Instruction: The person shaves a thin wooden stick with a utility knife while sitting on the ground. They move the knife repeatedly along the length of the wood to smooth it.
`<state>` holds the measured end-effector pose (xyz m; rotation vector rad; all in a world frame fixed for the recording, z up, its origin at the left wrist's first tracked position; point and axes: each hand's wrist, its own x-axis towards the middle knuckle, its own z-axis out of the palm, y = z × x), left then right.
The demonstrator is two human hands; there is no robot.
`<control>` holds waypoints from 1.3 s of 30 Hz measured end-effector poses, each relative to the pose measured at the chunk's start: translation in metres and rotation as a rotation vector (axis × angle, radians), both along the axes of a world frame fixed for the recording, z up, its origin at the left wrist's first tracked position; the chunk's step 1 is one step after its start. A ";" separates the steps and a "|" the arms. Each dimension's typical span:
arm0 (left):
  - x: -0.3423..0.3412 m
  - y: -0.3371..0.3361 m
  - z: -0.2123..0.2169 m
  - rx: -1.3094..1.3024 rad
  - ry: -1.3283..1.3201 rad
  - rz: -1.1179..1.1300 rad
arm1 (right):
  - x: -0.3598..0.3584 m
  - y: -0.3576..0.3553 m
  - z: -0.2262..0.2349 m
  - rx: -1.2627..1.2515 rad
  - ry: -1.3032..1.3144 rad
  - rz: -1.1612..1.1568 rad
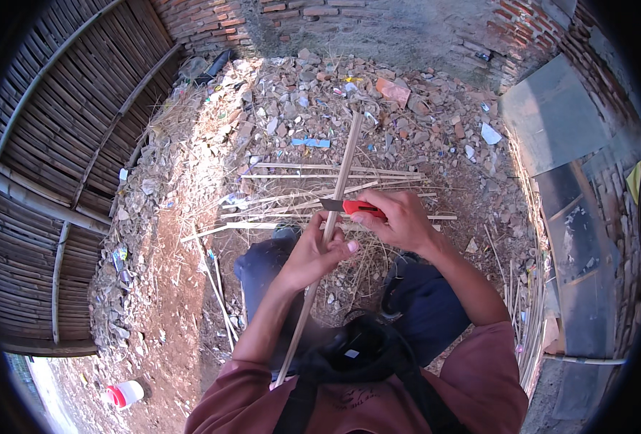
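Grasping a bamboo strip (pixel 337 194), the left hand (pixel 313 253) steadies it while the right hand (pixel 400 217) clenches a red-handled knife (pixel 351 207).

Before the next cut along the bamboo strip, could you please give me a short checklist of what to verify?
1. Left hand has a firm grip on the bamboo strip: ok.
2. Right hand grips the red handle of the knife: ok.
3. Blade rests against the strip: ok.
4. Left fingers clear of the blade's path: cannot tell; they sit close below it.
5. Far end of the strip free above the rubble: ok.
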<state>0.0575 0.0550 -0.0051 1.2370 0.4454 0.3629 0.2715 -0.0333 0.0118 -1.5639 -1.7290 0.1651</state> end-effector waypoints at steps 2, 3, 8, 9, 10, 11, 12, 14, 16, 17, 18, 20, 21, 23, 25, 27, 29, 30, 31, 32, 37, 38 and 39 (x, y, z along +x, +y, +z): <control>-0.001 -0.002 0.002 0.012 0.033 0.040 | -0.010 0.000 -0.007 0.040 -0.057 0.008; -0.001 -0.002 0.002 0.024 0.064 0.081 | -0.012 0.001 -0.012 0.018 -0.075 0.009; 0.002 -0.001 -0.009 0.108 0.188 0.142 | -0.018 0.001 -0.018 -0.007 -0.093 -0.001; 0.003 -0.001 -0.009 0.137 0.212 0.151 | -0.019 0.001 -0.018 -0.027 -0.108 -0.019; 0.003 -0.001 -0.011 0.137 0.212 0.151 | -0.019 0.001 -0.018 -0.028 -0.108 -0.019; 0.003 0.000 -0.013 0.151 0.180 0.148 | -0.019 0.001 -0.018 -0.040 -0.105 -0.022; 0.003 0.000 -0.014 0.167 0.149 0.147 | -0.019 0.001 -0.017 -0.051 -0.101 -0.025; 0.003 0.000 -0.014 0.187 0.124 0.161 | -0.020 0.001 -0.015 -0.044 -0.098 -0.029; 0.003 0.000 -0.017 0.206 0.098 0.172 | -0.020 0.000 -0.016 -0.038 -0.095 -0.036; 0.003 0.001 -0.019 0.199 0.094 0.174 | -0.019 0.001 -0.016 -0.050 -0.096 -0.031; 0.004 0.001 -0.020 0.193 0.091 0.176 | -0.018 0.001 -0.017 -0.061 -0.097 -0.026; 0.004 0.001 -0.022 0.195 0.098 0.175 | -0.019 0.001 -0.016 -0.052 -0.090 -0.023; 0.003 0.000 -0.022 0.198 0.106 0.176 | -0.020 0.001 -0.015 -0.042 -0.083 -0.018; 0.004 -0.002 -0.024 0.228 0.108 0.180 | -0.018 0.002 -0.019 -0.031 -0.083 -0.015; 0.005 -0.002 -0.024 0.257 0.108 0.183 | -0.017 0.002 -0.020 -0.020 -0.086 -0.014; 0.005 -0.003 -0.021 0.245 0.107 0.177 | -0.017 0.003 -0.019 -0.005 -0.110 -0.012; 0.006 -0.004 -0.025 0.325 0.126 0.210 | -0.017 0.003 -0.018 -0.021 -0.133 -0.020; 0.007 -0.004 -0.026 0.404 0.145 0.242 | -0.018 0.003 -0.018 -0.038 -0.156 -0.029; 0.007 -0.005 -0.027 0.404 0.146 0.243 | -0.019 0.003 -0.017 -0.038 -0.156 -0.029; 0.008 -0.005 -0.027 0.434 0.154 0.262 | -0.020 0.003 -0.015 -0.027 -0.168 -0.046; 0.010 -0.006 -0.031 0.526 0.151 0.315 | -0.022 0.001 -0.016 -0.004 -0.220 -0.092; 0.010 -0.007 -0.030 0.530 0.166 0.311 | -0.022 0.001 -0.016 0.001 -0.238 -0.100; 0.009 -0.007 -0.029 0.534 0.181 0.307 | -0.023 0.001 -0.016 0.007 -0.255 -0.107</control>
